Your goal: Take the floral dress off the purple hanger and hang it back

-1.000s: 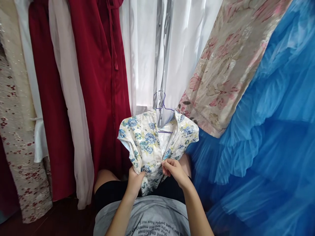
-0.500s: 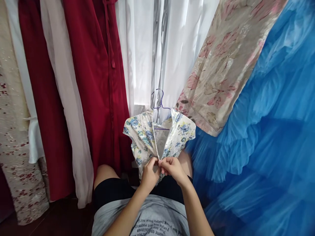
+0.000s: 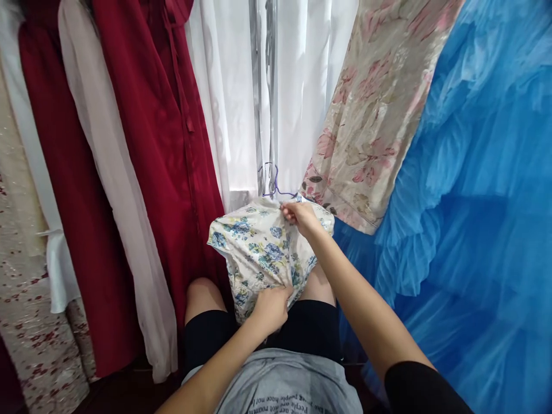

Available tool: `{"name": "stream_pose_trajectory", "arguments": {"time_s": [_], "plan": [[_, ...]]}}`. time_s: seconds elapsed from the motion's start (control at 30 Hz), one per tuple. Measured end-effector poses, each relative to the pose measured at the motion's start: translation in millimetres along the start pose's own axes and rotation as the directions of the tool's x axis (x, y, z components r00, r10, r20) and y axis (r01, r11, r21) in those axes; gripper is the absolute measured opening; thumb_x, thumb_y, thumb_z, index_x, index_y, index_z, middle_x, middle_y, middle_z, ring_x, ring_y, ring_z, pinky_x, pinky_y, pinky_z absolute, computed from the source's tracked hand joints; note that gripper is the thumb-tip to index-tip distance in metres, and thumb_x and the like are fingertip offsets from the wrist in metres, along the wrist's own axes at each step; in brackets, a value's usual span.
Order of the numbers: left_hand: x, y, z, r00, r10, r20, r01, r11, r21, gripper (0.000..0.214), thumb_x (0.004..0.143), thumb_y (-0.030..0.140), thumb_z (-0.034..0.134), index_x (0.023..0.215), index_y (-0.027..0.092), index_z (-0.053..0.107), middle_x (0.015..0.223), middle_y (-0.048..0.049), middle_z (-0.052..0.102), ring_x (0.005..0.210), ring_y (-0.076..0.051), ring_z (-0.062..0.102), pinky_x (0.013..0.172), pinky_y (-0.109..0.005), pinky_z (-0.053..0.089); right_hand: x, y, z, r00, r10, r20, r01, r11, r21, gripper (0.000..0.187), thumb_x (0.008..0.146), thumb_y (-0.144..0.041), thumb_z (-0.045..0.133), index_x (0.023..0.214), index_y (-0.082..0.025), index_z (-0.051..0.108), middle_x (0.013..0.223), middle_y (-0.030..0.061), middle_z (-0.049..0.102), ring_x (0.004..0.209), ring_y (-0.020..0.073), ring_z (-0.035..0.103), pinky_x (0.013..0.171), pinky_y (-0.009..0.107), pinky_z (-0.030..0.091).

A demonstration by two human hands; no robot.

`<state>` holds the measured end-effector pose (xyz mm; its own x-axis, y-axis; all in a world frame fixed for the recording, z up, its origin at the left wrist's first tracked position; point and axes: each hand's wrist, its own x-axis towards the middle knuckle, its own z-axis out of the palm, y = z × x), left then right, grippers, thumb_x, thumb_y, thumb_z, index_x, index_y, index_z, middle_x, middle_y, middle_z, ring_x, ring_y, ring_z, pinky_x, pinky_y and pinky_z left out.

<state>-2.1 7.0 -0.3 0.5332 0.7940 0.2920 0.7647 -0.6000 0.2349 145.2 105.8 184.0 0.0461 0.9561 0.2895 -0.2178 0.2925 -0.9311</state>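
Observation:
A white dress (image 3: pixel 245 253) with blue flowers and cap sleeves hangs on a purple wire hanger (image 3: pixel 276 181) between my knees. Its middle opening is drawn together along a zipper seam (image 3: pixel 288 253). My right hand (image 3: pixel 301 215) pinches the top of this seam at the neckline; the zipper pull itself is hidden by the fingers. Lower down, my left hand (image 3: pixel 272 310) is closed on the dress fabric at the seam and pulls it taut. What lies under the left fingers is hidden.
Dark red gowns (image 3: pixel 150 144) and a pale sheer cloth (image 3: pixel 99 132) hang at left. White curtain-like fabric (image 3: pixel 297 86) is behind the hanger. A pink-flowered beige garment (image 3: pixel 366 126) and a ruffled blue tulle gown (image 3: pixel 483 230) crowd the right side.
My right hand has slid up from beside my left hand to the neckline, and the open V has closed. My left hand stays low, gripping the fabric.

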Motion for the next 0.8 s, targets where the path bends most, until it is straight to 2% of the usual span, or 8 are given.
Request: {"name": "stream_pose_trajectory", "arguments": {"time_s": [0.1,0.2,0.3,0.37,0.47,0.57,0.67,0.8], "plan": [[1,-16,1.2,1.000,-0.005,0.018,0.005,1.000,-0.031,0.025,0.078,0.007,0.056,0.095,0.022,0.065,0.092,-0.0080,0.073,0.088,-0.026,0.069,0.073,-0.031,0.041,11,-6,6,1.000,-0.011,-0.006,0.011,1.000,0.015,0.012,0.072,-0.022,0.067,0.063,-0.015,0.062,0.052,-0.0004,0.058,0.042,0.0061,0.042,0.039,0.020,0.026],[8,-33,-6.7,1.000,-0.029,-0.011,0.026,0.981,-0.195,0.009,0.083,0.016,0.061,0.087,0.022,0.066,0.079,-0.0047,0.070,0.076,-0.023,0.066,0.067,-0.028,0.040,0,3,4,0.999,-0.027,0.033,0.027,1.000,0.000,0.015,0.073,-0.028,0.066,0.068,-0.015,0.064,0.053,-0.0002,0.060,0.043,0.0077,0.046,0.041,0.021,0.030],[28,-38,-40.0,0.967,-0.051,-0.249,-0.051,0.921,-0.387,0.016,0.094,0.029,0.055,0.093,0.022,0.069,0.081,-0.0053,0.070,0.075,-0.023,0.066,0.068,-0.029,0.044,-16,13,0,0.993,-0.077,0.084,0.081,0.996,-0.042,0.020,0.075,-0.036,0.066,0.070,-0.017,0.063,0.052,-0.0009,0.060,0.043,0.0088,0.048,0.042,0.022,0.031],[47,-34,-75.0,0.874,-0.087,-0.478,-0.151,0.886,-0.438,0.025,0.097,0.034,0.052,0.113,0.022,0.067,0.090,-0.0064,0.072,0.080,-0.023,0.066,0.072,-0.030,0.047,-25,14,-2,0.987,-0.121,0.104,0.130,0.987,-0.089,0.021,0.077,-0.037,0.066,0.070,-0.018,0.063,0.052,-0.0007,0.061,0.043,0.0093,0.048,0.043,0.022,0.032],[79,-25,-128.1,0.746,-0.024,-0.666,-0.272,0.901,-0.337,0.036,0.100,0.033,0.049,0.133,0.023,0.060,0.102,-0.0070,0.071,0.084,-0.022,0.065,0.079,-0.032,0.048,-35,11,-5,0.973,-0.194,0.128,0.212,0.967,-0.142,0.022,0.079,-0.038,0.065,0.068,-0.019,0.061,0.050,-0.0009,0.060,0.043,0.0105,0.049,0.044,0.023,0.032],[100,-20,-158.1,0.766,0.161,-0.622,-0.320,0.935,-0.152,0.025,0.099,0.031,0.051,0.111,0.020,0.070,0.102,-0.0081,0.069,0.090,-0.023,0.064,0.083,-0.033,0.047,-41,13,-8,0.955,-0.247,0.162,0.270,0.953,-0.140,0.024,0.080,-0.039,0.067,0.067,-0.020,0.059,0.048,-0.0023,0.057,0.044,0.0114,0.050,0.045,0.023,0.032],[103,-18,-159.9,0.771,0.258,-0.582,-0.307,0.952,0.016,0.022,0.099,0.029,0.051,0.094,0.018,0.069,0.095,-0.0081,0.069,0.093,-0.024,0.062,0.089,-0.037,0.044,-44,25,-11,0.957,-0.235,0.167,0.258,0.957,-0.130,0.027,0.078,-0.043,0.069,0.068,-0.021,0.057,0.048,-0.0032,0.056,0.043,0.0113,0.048,0.045,0.024,0.033],[97,-19,-148.5,0.715,0.237,-0.658,-0.254,0.965,0.073,0.017,0.099,0.025,0.052,0.090,0.018,0.065,0.094,-0.0057,0.070,0.094,-0.023,0.063,0.094,-0.038,0.039,-39,47,-6,0.967,-0.216,0.134,0.232,0.965,-0.124,0.031,0.077,-0.047,0.069,0.066,-0.023,0.053,0.045,-0.0038,0.055,0.041,0.0113,0.045,0.046,0.025,0.034]]}}
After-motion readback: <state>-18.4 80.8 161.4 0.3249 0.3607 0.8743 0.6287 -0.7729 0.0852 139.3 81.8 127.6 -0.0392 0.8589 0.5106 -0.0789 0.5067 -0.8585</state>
